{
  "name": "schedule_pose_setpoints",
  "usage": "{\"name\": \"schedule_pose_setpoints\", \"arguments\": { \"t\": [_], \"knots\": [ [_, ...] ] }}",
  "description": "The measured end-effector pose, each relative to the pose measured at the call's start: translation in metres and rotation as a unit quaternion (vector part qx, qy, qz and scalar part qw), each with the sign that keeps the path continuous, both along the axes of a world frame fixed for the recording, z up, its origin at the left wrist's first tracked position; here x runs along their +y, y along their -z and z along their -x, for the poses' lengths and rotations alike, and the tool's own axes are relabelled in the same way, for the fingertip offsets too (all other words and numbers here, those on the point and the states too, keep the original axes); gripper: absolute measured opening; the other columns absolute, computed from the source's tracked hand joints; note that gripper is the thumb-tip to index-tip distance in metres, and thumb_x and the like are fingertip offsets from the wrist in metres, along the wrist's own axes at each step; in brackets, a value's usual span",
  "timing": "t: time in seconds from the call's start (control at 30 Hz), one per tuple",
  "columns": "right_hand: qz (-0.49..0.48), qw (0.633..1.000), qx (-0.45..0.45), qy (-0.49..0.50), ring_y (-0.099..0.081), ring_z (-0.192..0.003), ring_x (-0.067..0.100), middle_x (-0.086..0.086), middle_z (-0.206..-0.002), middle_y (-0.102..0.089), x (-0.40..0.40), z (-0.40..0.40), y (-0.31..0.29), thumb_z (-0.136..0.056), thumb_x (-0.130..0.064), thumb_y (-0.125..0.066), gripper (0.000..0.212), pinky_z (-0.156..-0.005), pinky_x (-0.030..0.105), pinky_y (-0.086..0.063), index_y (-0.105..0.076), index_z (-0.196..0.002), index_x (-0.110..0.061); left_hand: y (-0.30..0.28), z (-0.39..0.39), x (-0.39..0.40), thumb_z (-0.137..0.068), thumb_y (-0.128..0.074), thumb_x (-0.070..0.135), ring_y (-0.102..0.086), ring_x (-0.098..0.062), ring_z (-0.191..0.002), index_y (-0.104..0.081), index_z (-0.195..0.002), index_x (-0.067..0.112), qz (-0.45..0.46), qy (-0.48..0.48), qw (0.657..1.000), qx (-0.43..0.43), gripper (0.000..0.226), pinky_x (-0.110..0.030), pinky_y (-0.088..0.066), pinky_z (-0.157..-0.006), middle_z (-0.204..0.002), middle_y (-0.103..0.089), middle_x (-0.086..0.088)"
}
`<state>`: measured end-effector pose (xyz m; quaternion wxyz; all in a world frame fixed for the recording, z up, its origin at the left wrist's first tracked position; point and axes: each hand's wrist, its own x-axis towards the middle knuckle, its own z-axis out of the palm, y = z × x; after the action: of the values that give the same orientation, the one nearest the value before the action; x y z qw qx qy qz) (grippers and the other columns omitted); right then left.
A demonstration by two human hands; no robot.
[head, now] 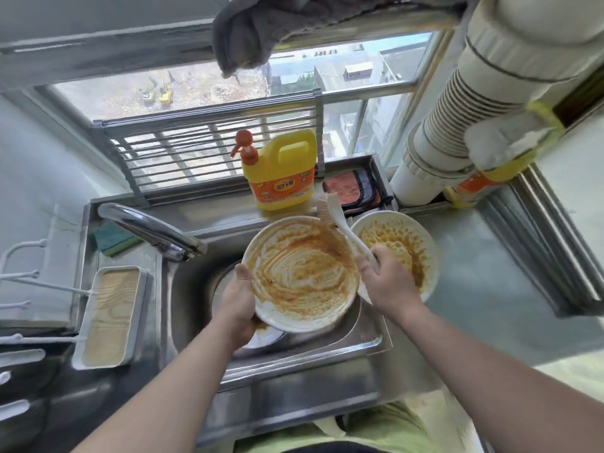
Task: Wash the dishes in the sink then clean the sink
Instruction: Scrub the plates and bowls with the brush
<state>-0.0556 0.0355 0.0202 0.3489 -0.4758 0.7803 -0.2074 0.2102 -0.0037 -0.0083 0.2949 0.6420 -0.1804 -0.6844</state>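
Right grip (pixel 387 282): fingers wrapped round the handle of a white dish brush (pixel 340 220), bristle end raised past the far rim of the plate. Left grip (pixel 240 302): thumb over the near-left rim, fingers underneath, holding a white plate (pixel 302 274) tilted toward the person above the sink (pixel 192 289). Plate face carries orange sauce in swirled streaks, heaviest along the rim and lower edge.

Another dish lies in the basin under the held plate, mostly hidden. A second sauce-smeared bowl (pixel 397 243) sits on the tabletop right of the sink, partly behind the right hand. Faucet (pixel 153 230) spout points to the basin; no water seen running. Yellow detergent bottle (pixel 282 171) stands at the back ledge, green sponge (pixel 114 238) beside the faucet.

Judgement: scrubbing step, early in the task. Best to work bristles in overlapping circles, chase the rim residue, keep the plate over the basin so drips fall inside, and hold the left thumb firm against brush pressure.
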Motion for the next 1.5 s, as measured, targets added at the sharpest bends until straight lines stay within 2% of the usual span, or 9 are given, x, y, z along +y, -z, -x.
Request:
{"name": "schedule_pose_setpoints", "arguments": {
  "t": [0.17,0.3,0.43,0.67,0.83,1.07,1.2,1.33,1.5],
  "knots": [
    [-0.003,0.998,0.064,0.022,-0.049,-0.073,0.03,0.003,-0.081,-0.059,0.005,0.06,-0.001,-0.104,-0.035,-0.057,0.017,-0.065,0.04,-0.036,-0.05,-0.1,-0.02,-0.001,0.078,-0.008,-0.111,-0.035,0.054,-0.072,-0.033,-0.107,-0.062,-0.108,0.029,0.076,0.076,0.99,-0.094,0.037,-0.056,-0.059,-0.096,-0.109,-0.075,-0.004],
    [-0.046,0.992,0.11,0.045,-0.055,-0.083,0.037,0.008,-0.09,-0.062,0.011,0.112,0.01,-0.105,-0.041,-0.052,0.018,-0.069,0.043,-0.042,-0.046,-0.1,-0.024,0.011,0.118,-0.016,-0.112,-0.038,0.04,-0.061,-0.03,-0.102,-0.054,-0.105,0.022,0.185,0.276,0.898,-0.29,0.025,-0.044,-0.049,-0.088,-0.106,-0.066,-0.004],
    [-0.071,0.986,0.136,0.058,-0.053,-0.079,0.036,0.008,-0.087,-0.06,0.015,0.142,0.018,-0.106,-0.041,-0.05,0.021,-0.065,0.041,-0.038,-0.042,-0.094,-0.024,0.027,0.141,-0.025,-0.107,-0.051,0.028,-0.063,-0.024,-0.103,-0.065,-0.12,0.021,0.23,0.367,0.841,-0.325,0.021,-0.037,-0.048,-0.084,-0.113,-0.071,-0.001],
    [0.009,0.983,0.183,0.014,-0.056,-0.084,0.041,0.012,-0.089,-0.059,0.02,0.126,0.015,-0.105,-0.034,-0.052,0.019,-0.067,0.044,-0.042,-0.047,-0.098,-0.017,0.04,0.099,-0.021,-0.102,-0.055,0.028,-0.066,-0.02,-0.109,-0.065,-0.137,0.031,0.217,0.328,0.869,-0.299,0.036,-0.04,-0.054,-0.099,-0.122,-0.071,0.002],
    [0.081,0.991,0.055,-0.089,-0.055,-0.081,0.026,0.0,-0.087,-0.06,0.014,0.028,0.008,-0.101,-0.028,-0.063,0.011,-0.066,0.037,-0.037,-0.058,-0.094,-0.021,0.086,-0.013,-0.014,-0.093,-0.047,0.017,-0.065,-0.033,-0.112,-0.066,-0.134,0.034,0.056,0.283,0.865,-0.41,0.049,-0.048,-0.055,-0.102,-0.138,-0.06,-0.005],
    [-0.136,0.956,-0.009,-0.261,-0.056,-0.097,0.026,0.001,-0.102,-0.05,-0.013,-0.1,0.089,-0.102,-0.036,-0.061,0.008,-0.081,0.037,-0.044,-0.059,-0.107,-0.029,0.119,-0.1,-0.012,-0.094,-0.05,0.012,-0.053,-0.038,-0.136,-0.036,-0.164,0.021,-0.096,0.259,0.878,-0.391,0.072,-0.043,-0.045,-0.116,-0.157,-0.048,-0.015],
    [-0.226,0.947,-0.003,-0.226,-0.057,-0.085,0.021,0.002,-0.106,-0.053,-0.026,-0.125,0.13,-0.1,-0.033,-0.064,0.007,-0.061,0.031,-0.042,-0.057,-0.101,-0.032,0.133,-0.102,-0.015,-0.094,-0.051,0.012,-0.059,-0.038,-0.128,-0.045,-0.156,0.019,-0.126,0.17,0.919,-0.333,0.063,-0.04,-0.05,-0.108,-0.146,-0.057,-0.008],
    [-0.223,0.951,-0.01,-0.214,-0.057,-0.092,0.023,0.002,-0.114,-0.053,-0.033,-0.14,0.15,-0.1,-0.029,-0.064,0.005,-0.079,0.034,-0.045,-0.059,-0.101,-0.028,0.15,-0.108,-0.019,-0.073,-0.043,0.024,-0.069,-0.045,-0.097,-0.063,-0.124,0.02,-0.149,0.126,0.92,-0.339,0.055,-0.058,-0.063,-0.083,-0.12,-0.067,-0.014],
    [-0.238,0.956,-0.049,-0.165,-0.061,-0.092,0.022,0.001,-0.108,-0.059,-0.035,-0.146,0.149,-0.099,-0.029,-0.064,0.006,-0.08,0.037,-0.053,-0.065,-0.102,-0.024,0.138,-0.103,-0.028,-0.094,-0.049,0.015,-0.061,-0.042,-0.113,-0.053,-0.137,0.006,-0.185,0.131,0.903,-0.364,0.045,-0.05,-0.058,-0.098,-0.136,-0.057,-0.02]
  ]
}}
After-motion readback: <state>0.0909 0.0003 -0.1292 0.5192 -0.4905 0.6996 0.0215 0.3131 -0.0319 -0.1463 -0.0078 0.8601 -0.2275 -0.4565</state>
